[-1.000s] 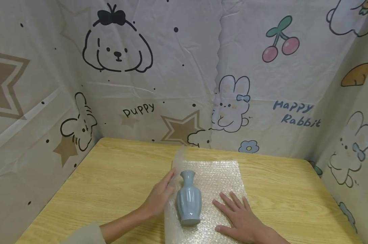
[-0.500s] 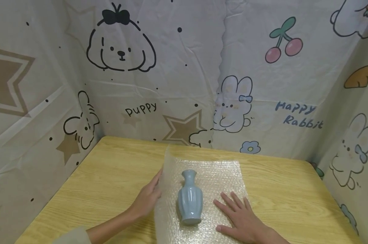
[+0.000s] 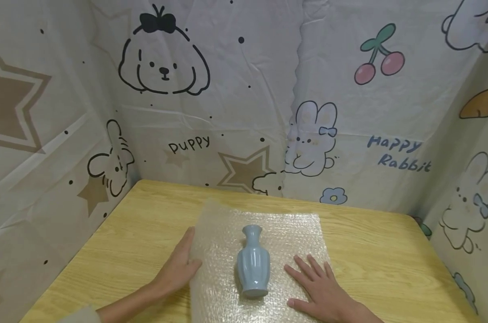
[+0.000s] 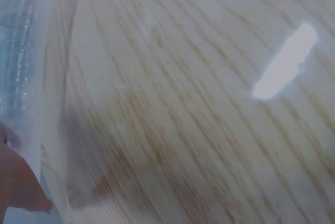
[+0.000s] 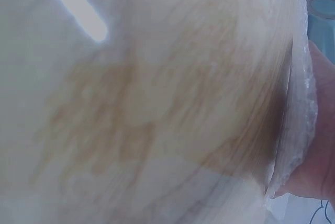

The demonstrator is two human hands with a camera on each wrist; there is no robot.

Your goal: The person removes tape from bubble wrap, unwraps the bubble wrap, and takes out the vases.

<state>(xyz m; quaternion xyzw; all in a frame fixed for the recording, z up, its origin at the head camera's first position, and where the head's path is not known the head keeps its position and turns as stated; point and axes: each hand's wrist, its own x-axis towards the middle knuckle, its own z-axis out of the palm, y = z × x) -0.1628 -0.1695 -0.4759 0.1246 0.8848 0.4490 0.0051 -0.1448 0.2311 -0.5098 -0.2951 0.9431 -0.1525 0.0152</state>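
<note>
A pale blue ribbed vase [image 3: 253,264] lies on its side on a sheet of bubble wrap [image 3: 217,269], its neck toward the far edge. At the sheet's raised left edge, my left hand [image 3: 173,273] pinches the wrap, thumb in front and fingers partly hidden behind it. My right hand [image 3: 320,289] rests flat with fingers spread on the right part of the sheet, beside the vase. In the right wrist view, the vase's rounded end [image 5: 320,7] shows past the wrap's edge [image 5: 298,130].
A wood-grain table [image 3: 126,233] carries the sheet, with bare surface on both sides. White printed cloth [image 3: 227,103] with cartoon animals and stars hangs around its back and sides. A bright light reflection falls on the tabletop in both wrist views.
My left hand has moved left and toward me, drawing the wrap's left flap away from the vase and lower. The right hand and the vase have stayed in place.
</note>
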